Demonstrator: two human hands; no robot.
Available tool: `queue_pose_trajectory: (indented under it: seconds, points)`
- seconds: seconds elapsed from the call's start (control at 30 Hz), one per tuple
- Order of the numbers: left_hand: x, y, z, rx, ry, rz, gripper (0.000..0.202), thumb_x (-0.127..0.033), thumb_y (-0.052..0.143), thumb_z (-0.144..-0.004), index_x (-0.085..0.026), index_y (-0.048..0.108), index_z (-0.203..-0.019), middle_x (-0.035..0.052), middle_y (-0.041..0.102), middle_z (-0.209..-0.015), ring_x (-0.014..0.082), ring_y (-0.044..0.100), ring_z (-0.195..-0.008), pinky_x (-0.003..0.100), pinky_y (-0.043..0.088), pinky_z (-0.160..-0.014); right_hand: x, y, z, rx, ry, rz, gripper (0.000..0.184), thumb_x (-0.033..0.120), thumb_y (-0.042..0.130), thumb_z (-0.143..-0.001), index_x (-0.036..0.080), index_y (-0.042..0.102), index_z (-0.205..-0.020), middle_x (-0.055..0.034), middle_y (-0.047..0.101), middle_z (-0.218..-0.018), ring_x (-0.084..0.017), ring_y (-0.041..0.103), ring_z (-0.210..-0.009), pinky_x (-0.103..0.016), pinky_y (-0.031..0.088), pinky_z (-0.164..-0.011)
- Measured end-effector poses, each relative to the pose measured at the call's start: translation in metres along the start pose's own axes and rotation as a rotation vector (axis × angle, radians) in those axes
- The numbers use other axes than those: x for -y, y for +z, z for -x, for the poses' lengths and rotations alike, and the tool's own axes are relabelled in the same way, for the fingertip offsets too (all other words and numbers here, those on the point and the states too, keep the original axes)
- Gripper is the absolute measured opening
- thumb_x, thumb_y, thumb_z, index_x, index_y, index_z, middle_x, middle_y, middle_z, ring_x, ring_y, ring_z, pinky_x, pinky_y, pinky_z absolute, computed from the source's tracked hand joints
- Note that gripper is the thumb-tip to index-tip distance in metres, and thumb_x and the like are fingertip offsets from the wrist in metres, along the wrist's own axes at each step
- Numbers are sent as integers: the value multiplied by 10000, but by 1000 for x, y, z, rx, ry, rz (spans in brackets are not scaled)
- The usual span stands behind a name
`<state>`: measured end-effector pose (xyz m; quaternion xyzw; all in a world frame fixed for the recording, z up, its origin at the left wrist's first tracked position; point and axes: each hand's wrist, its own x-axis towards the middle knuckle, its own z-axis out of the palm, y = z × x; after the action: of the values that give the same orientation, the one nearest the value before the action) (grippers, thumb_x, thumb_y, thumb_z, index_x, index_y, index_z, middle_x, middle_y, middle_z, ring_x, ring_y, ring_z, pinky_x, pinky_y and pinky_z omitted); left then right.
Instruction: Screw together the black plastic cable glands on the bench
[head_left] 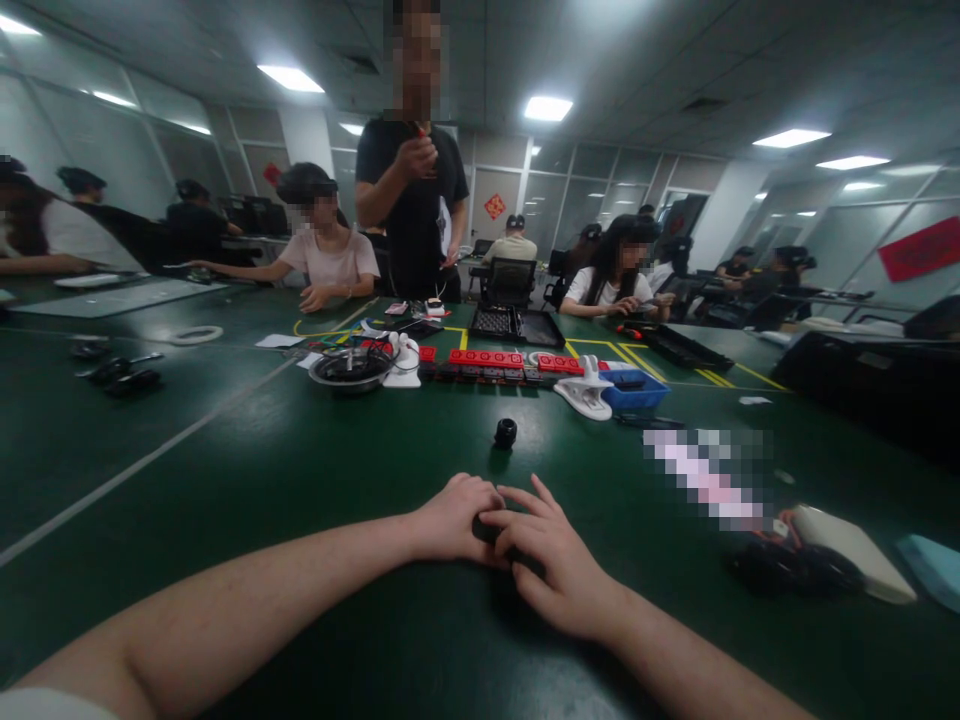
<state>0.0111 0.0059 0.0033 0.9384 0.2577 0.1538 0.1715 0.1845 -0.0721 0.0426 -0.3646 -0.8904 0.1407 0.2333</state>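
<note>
My left hand (456,520) is wrapped round a small black part (486,530), low over the green table. From the other side my right hand (555,560) meets it: thumb and fingertips are on the same part, while one finger lifts away. Much of the part is hidden by the fingers, so its exact kind does not show. A little beyond both hands, a short black ribbed cylindrical piece (505,433) stands on the table (360,470).
Across the table lie a metal bowl (351,372) with black cables, a red-and-black strip of blocks (487,368), white clamps (589,392) and a blue bin (636,388). At right are a cream box (851,550) and black items. A person stands opposite; others sit around.
</note>
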Motion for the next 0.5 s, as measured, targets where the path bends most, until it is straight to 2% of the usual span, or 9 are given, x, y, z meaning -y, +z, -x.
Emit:
queue_pose_trajectory:
  seconds: [0.17, 0.33, 0.43, 0.5]
  points:
    - [2, 1, -1, 10, -19, 0, 362, -476, 677, -606, -200, 596, -827, -3, 593, -877, 206, 524, -844, 316, 323, -778, 2, -4, 0, 4, -48, 0, 231, 82, 426, -650, 226, 571, -757, 26, 614, -1087, -220, 343, -1222, -537, 32, -1029]
    - [3, 3, -1, 0, -19, -34, 387, -488, 687, -589, -185, 574, -801, -11, 569, -829, 184, 520, -793, 296, 323, -740, 4, -5, 4, -56, -106, 37, 205, 126, 435, -706, 232, 586, -796, 15, 636, -1036, -228, 365, -1197, -530, 70, -1030]
    - [1, 2, 0, -17, -6, -34, 395, -519, 662, -619, -185, 545, -795, -18, 553, -814, 169, 511, -784, 280, 323, -714, 1, -5, 6, -202, -77, 89, 159, 193, 444, -751, 226, 574, -837, -19, 646, -946, -227, 469, -1060, -483, 223, -990]
    - [1, 1, 0, -20, 4, -17, 422, -552, 647, -625, -188, 532, -804, -19, 552, -824, 171, 506, -799, 281, 322, -720, -2, -4, 5, -285, 38, 129, 137, 261, 475, -763, 203, 561, -853, -48, 632, -868, -226, 515, -918, -438, 353, -871]
